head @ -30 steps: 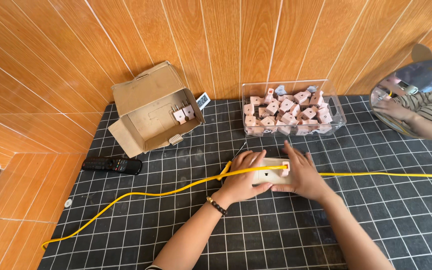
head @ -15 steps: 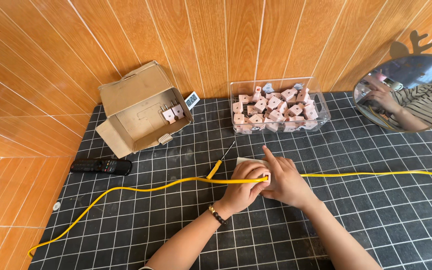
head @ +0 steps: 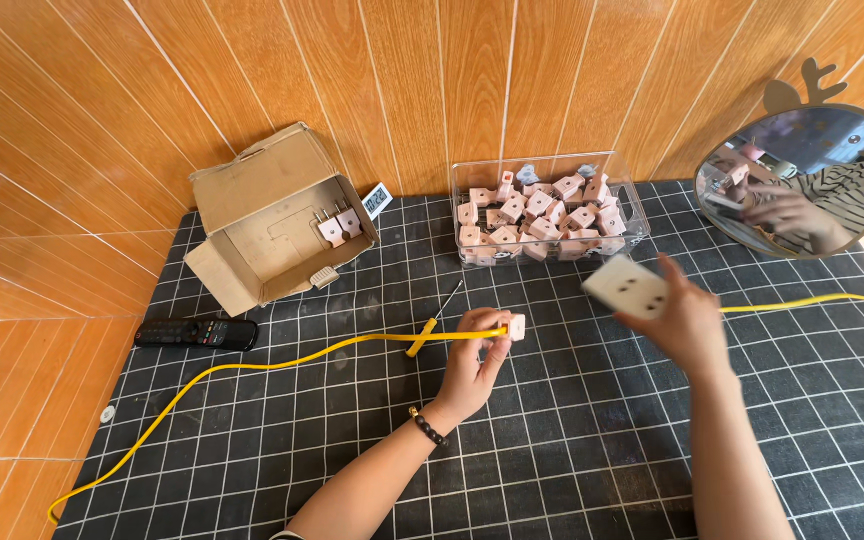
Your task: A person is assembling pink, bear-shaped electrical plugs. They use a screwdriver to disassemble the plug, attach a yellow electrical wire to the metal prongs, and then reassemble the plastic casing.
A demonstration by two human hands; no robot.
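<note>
Two hands over a black gridded mat (head: 572,470) — left hand (head: 472,365) pinching a small pink plug (head: 517,327) on one yellow cable (head: 282,365); right hand (head: 687,320) gripping one white square socket (head: 627,285), lifted. One clear tub (head: 552,215) of pink plugs; one cardboard box (head: 272,220).

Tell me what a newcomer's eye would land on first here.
The long yellow cable running across the black gridded mat, with the left hand pinching its small pink plug near the mat's middle. Just right of it, the right hand holds up a white rectangular socket block. Behind, against the wooden wall, stands a clear plastic tub of pink plugs.
</note>
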